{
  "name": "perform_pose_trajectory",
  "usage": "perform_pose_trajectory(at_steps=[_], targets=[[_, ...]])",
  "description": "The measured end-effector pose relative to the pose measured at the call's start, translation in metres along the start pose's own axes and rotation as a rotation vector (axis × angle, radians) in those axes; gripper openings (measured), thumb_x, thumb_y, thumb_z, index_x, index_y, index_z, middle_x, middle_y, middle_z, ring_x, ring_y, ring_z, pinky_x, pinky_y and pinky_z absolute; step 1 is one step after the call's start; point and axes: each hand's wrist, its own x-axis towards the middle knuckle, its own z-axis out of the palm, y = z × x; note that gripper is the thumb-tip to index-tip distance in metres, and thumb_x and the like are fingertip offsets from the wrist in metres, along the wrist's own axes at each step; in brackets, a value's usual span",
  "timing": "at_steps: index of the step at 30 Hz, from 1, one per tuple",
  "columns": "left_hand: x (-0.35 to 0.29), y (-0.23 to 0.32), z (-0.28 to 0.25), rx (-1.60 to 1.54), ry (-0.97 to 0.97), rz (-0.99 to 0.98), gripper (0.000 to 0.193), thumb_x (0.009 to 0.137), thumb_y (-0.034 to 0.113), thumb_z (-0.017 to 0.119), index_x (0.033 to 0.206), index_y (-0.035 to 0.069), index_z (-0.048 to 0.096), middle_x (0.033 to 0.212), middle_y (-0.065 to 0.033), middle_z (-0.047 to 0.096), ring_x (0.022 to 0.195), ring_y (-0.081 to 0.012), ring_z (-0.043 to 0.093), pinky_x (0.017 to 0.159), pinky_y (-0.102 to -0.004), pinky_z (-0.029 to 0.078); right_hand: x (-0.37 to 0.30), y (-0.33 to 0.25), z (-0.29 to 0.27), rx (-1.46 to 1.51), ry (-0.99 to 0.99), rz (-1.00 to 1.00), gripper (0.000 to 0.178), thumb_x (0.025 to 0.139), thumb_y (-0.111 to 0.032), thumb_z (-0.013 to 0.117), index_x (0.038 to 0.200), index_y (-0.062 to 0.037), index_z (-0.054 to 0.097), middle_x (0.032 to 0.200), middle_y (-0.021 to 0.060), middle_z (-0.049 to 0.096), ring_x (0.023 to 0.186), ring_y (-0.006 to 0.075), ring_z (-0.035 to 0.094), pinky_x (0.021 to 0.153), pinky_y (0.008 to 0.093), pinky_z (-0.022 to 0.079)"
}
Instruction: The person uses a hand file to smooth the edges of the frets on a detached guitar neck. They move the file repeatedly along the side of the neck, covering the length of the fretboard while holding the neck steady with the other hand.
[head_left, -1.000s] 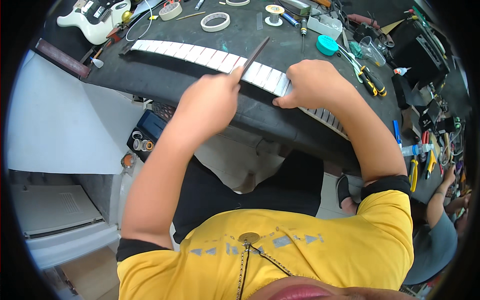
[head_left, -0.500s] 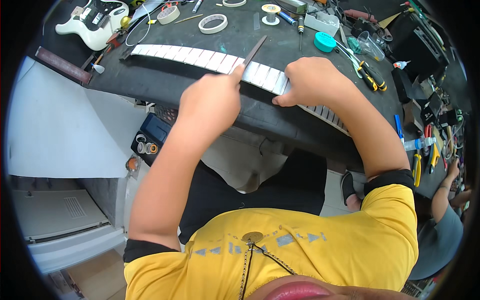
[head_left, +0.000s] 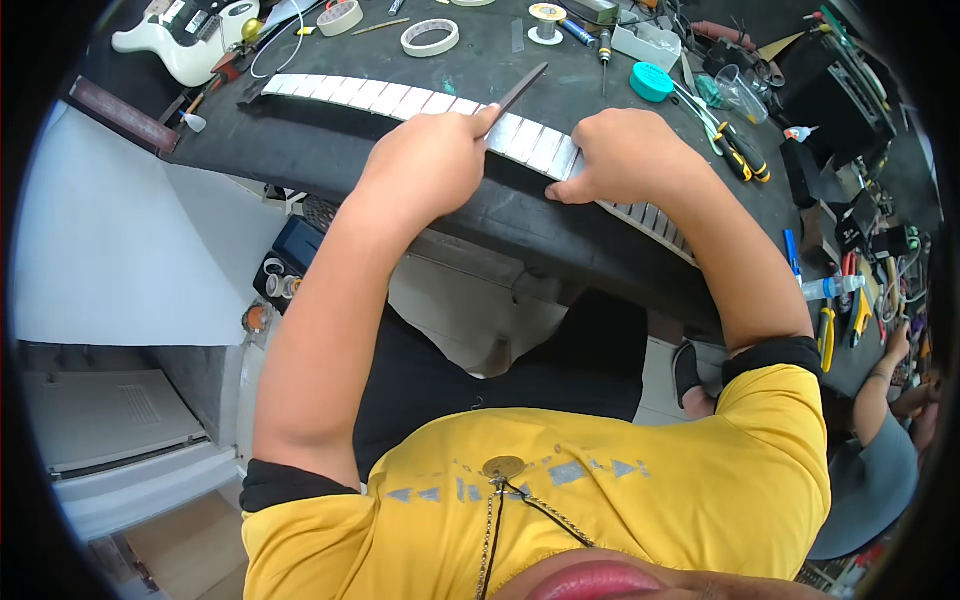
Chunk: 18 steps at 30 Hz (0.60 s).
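Observation:
A long guitar neck [head_left: 345, 92] lies across the workbench, its fretboard covered between the frets with whitish strips. My left hand [head_left: 425, 160] is closed around a narrow dark file [head_left: 521, 88], which slants across the fretboard near the middle of the neck. The far end of the file points away to the right, past the neck's far edge. Farther right, my right hand [head_left: 635, 155] grips the neck, thumb along the near edge and fingers curled over the top. Right of that hand, bare dark fretboard with frets shows beneath my forearm.
Masking tape rolls [head_left: 430, 38] and a wire spool [head_left: 546, 24] lie beyond the neck. A white guitar body [head_left: 185, 45] sits far left. Rightward are a screwdriver [head_left: 605, 50], a teal round container [head_left: 652, 82] and yellow-black pliers [head_left: 735, 155]. Another person's arm [head_left: 880, 385] shows at far right.
My left hand has pushed the file away from me and slightly right across the neck. My right hand keeps its grip on the neck. The whole view has shifted slightly.

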Motion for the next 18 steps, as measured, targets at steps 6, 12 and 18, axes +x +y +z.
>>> perform_pose_trajectory(at_steps=[6,12,18], targets=[[-0.143,-0.028,0.035,-0.141,0.141,0.013,0.065,0.105,0.004,0.074,0.168,0.016,0.063,0.085,-0.0255,0.072,0.081,-0.0476,0.075,0.076,-0.0535,0.060,0.000,0.002,0.003,-0.043,0.006,0.002,0.068,0.089,-0.067,0.085,0.099,-0.0005,0.089,0.093,0.0185,0.085,0.089,0.0368,0.084,0.083,0.0469,0.068],[-0.175,-0.027,0.011,-0.376,0.121,-0.074,0.054,0.113,0.002,0.067,0.166,0.007,0.066,0.077,-0.0133,0.067,0.065,-0.0210,0.062,0.068,-0.0346,0.053,0.001,0.003,0.005,-0.033,-0.007,0.010,0.066,0.089,-0.065,0.086,0.100,-0.0001,0.088,0.093,0.0194,0.085,0.091,0.0375,0.085,0.085,0.0471,0.068],[-0.153,-0.034,0.016,-0.488,0.080,-0.114,0.050,0.116,0.005,0.065,0.166,0.007,0.067,0.076,-0.0037,0.062,0.068,-0.0114,0.058,0.067,-0.0299,0.050,-0.001,0.003,0.003,-0.034,0.002,0.009,0.068,0.089,-0.066,0.085,0.101,0.0009,0.088,0.093,0.0203,0.085,0.092,0.0388,0.084,0.086,0.0475,0.068]])
